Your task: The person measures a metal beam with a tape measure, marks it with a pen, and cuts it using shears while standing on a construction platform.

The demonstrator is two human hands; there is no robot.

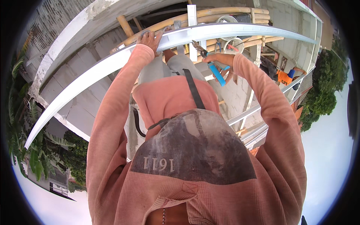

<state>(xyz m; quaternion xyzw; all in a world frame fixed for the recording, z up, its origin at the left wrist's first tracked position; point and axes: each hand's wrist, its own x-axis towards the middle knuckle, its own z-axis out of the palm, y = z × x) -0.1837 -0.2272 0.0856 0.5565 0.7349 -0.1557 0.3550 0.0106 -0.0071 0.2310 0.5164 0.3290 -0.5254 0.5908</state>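
A long pale metal channel [210,31] runs across in front of me, bowed by the lens, from the lower left to the far right. My left hand [150,40] grips it left of the middle, with the fingers over its far edge. In my right hand [222,61] is a pair of tin snips [216,73] with bright blue handles. Their dark jaws point up and left, just on the near side of the channel, and look parted. A white upright metal strip [192,22] crosses the channel between my hands.
Bamboo poles [213,13] lie beyond the channel. A white bucket [233,45] with a red-handled item stands to the right of the snips, and another bucket [227,19] is farther off. Grey block walls [71,80] surround the spot. A person in orange [285,77] is at the far right.
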